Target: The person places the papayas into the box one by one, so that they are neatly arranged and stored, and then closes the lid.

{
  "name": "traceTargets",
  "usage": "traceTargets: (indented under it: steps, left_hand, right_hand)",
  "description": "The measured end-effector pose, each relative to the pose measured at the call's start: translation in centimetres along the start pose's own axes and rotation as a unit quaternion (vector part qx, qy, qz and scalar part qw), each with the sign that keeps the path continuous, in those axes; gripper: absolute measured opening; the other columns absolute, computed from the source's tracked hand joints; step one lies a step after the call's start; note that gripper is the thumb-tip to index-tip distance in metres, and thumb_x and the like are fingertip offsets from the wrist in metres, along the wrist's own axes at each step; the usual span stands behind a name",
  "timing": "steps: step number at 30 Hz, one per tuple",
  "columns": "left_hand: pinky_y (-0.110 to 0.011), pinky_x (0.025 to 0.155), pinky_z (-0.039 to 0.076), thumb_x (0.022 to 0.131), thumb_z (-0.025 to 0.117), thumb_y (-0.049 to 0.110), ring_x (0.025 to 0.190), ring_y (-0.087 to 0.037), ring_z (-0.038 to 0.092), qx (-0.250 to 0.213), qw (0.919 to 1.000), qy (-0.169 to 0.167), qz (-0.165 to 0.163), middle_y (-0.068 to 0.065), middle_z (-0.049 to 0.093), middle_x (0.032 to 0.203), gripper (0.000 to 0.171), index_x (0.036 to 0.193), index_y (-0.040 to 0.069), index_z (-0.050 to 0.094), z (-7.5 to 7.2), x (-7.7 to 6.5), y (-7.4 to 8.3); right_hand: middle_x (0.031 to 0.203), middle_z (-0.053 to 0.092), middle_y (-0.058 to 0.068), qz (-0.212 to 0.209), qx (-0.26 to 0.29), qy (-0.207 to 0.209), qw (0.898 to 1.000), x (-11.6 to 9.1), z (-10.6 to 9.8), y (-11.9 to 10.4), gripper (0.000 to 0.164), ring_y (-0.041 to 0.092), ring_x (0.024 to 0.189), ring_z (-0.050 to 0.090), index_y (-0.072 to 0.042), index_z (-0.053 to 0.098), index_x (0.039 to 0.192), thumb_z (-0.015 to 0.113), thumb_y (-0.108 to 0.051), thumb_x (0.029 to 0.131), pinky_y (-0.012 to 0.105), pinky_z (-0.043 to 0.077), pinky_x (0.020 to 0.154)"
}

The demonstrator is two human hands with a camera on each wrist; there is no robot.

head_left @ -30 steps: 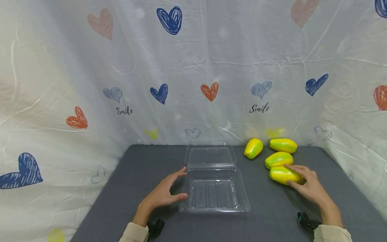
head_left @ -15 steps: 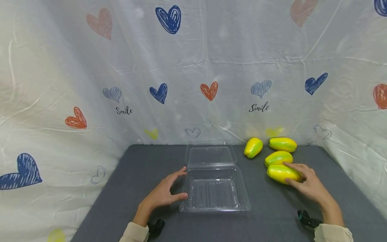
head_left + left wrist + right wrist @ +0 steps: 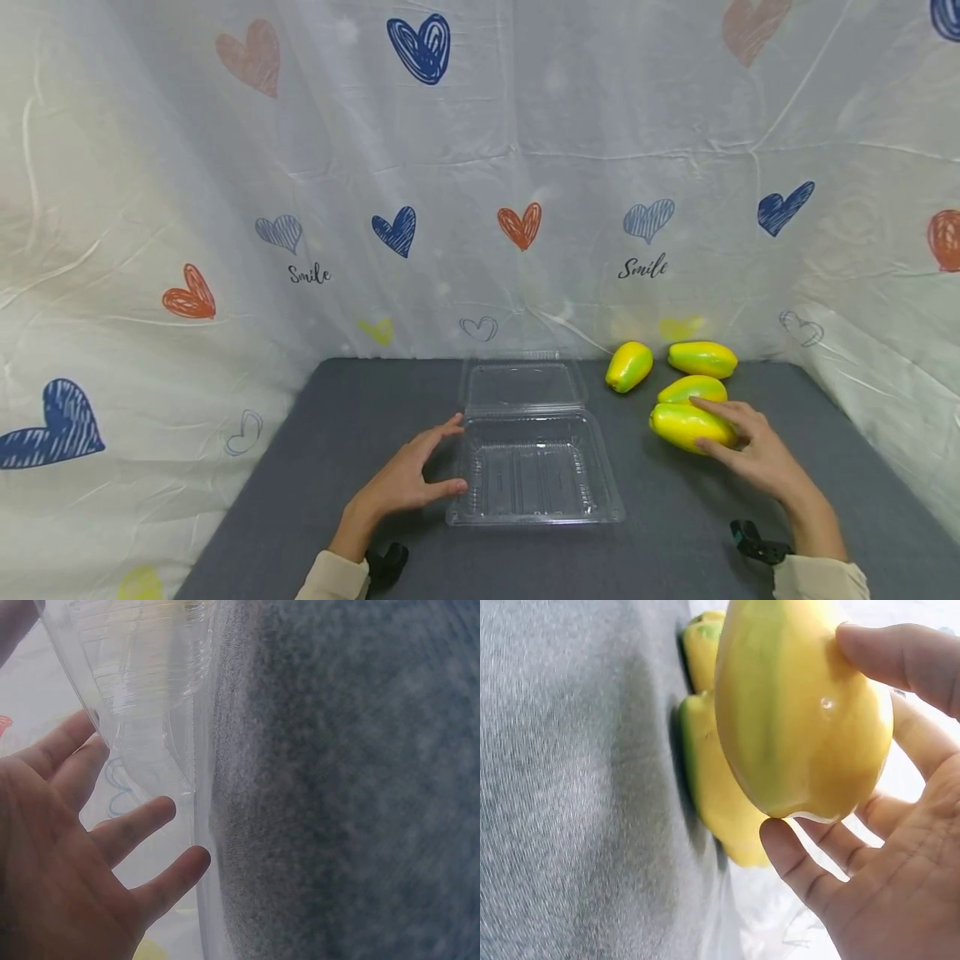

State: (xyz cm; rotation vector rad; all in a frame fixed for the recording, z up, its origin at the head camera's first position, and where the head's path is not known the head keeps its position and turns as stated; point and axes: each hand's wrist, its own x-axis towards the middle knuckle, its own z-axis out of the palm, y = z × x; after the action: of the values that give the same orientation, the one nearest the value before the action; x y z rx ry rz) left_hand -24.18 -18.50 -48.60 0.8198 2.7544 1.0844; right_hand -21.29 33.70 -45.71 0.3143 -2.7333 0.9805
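My right hand point(image 3: 761, 454) grips a yellow-green papaya point(image 3: 684, 426) between thumb and fingers. In the right wrist view this papaya point(image 3: 799, 712) stands off the grey cloth. Just behind it lies another papaya point(image 3: 692, 388), partly covered by it. An open clear plastic clamshell container point(image 3: 517, 483) rests at the middle of the table, its lid point(image 3: 523, 385) folded back. My left hand point(image 3: 405, 475) is at the container's left edge, thumb and index fingertip on or very near the rim. Its fingers look spread and fairly straight in the left wrist view point(image 3: 67, 847).
Two more papayas lie at the back right, one papaya point(image 3: 629, 367) pointing toward the front and one papaya point(image 3: 702, 360) lying sideways. A grey cloth point(image 3: 360, 400) covers the table. Behind it hangs a white curtain point(image 3: 450, 292) printed with hearts.
My right hand has lifted the front papaya slightly and moved it left toward the container. The left hand and container have hardly moved.
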Motion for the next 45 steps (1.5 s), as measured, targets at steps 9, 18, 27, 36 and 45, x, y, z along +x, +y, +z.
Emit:
traceTargets:
  steps: [9, 18, 27, 36, 45]
  left_hand:
    - [-0.069, 0.116, 0.031, 0.087, 0.078, 0.047, 0.154, -0.028, 0.031, 0.0, 1.0, 0.001, -0.004, 0.017, 0.024, 0.168, 0.08, 0.156, 0.026, 0.042, 0.1, -0.1, -0.1]
    - [-0.068, 0.116, 0.031, 0.087, 0.078, 0.047, 0.154, -0.028, 0.031, 0.0, 1.0, 0.0, 0.0, 0.014, 0.026, 0.169, 0.08, 0.156, 0.025, 0.042, 0.0, 0.0, 0.0]
    - [-0.068, 0.116, 0.031, 0.087, 0.078, 0.047, 0.154, -0.028, 0.031, -0.002, 1.0, 0.0, -0.001, 0.016, 0.025, 0.168, 0.08, 0.155, 0.027, 0.042, 0.0, 0.0, -0.1]
    - [-0.068, 0.117, 0.031, 0.087, 0.078, 0.047, 0.155, -0.027, 0.03, -0.005, 1.0, 0.0, -0.001, 0.018, 0.025, 0.168, 0.08, 0.155, 0.026, 0.042, -0.1, 0.0, 0.1]
    - [-0.069, 0.114, 0.033, 0.087, 0.078, 0.048, 0.154, -0.031, 0.031, -0.003, 0.9999, 0.007, 0.015, 0.013, 0.026, 0.169, 0.079, 0.154, 0.022, 0.045, -0.1, -0.2, 0.0]
  right_hand:
    - [0.133, 0.055, 0.016, -0.016, 0.004, 0.017, 1.0, 0.4, 0.5, -1.1, 0.061, 0.018, 0.108, 0.04, -0.015, 0.053, 0.149, 0.075, -0.026, 0.094, 0.024, 0.044, 0.073]
    - [0.135, 0.056, 0.009, -0.045, 0.036, 0.03, 0.998, 0.8, 1.7, -2.7, 0.056, -0.015, 0.109, 0.039, -0.013, 0.058, 0.145, 0.076, -0.021, 0.093, 0.022, 0.049, 0.077]
    - [0.135, 0.059, 0.009, -0.046, 0.058, 0.03, 0.997, 1.1, 2.9, -4.1, 0.056, -0.016, 0.107, 0.043, -0.016, 0.058, 0.145, 0.077, -0.022, 0.093, 0.019, 0.051, 0.08]
    - [0.139, 0.058, 0.011, -0.055, 0.087, 0.026, 0.994, 1.5, 4.1, -5.2, 0.055, -0.01, 0.108, 0.051, -0.013, 0.056, 0.145, 0.075, -0.021, 0.094, 0.017, 0.053, 0.083]
    - [0.131, 0.06, 0.006, -0.076, 0.119, 0.029, 0.99, 1.9, 5.2, -6.4, 0.057, -0.001, 0.107, 0.054, -0.012, 0.054, 0.147, 0.075, -0.016, 0.094, 0.019, 0.053, 0.085]
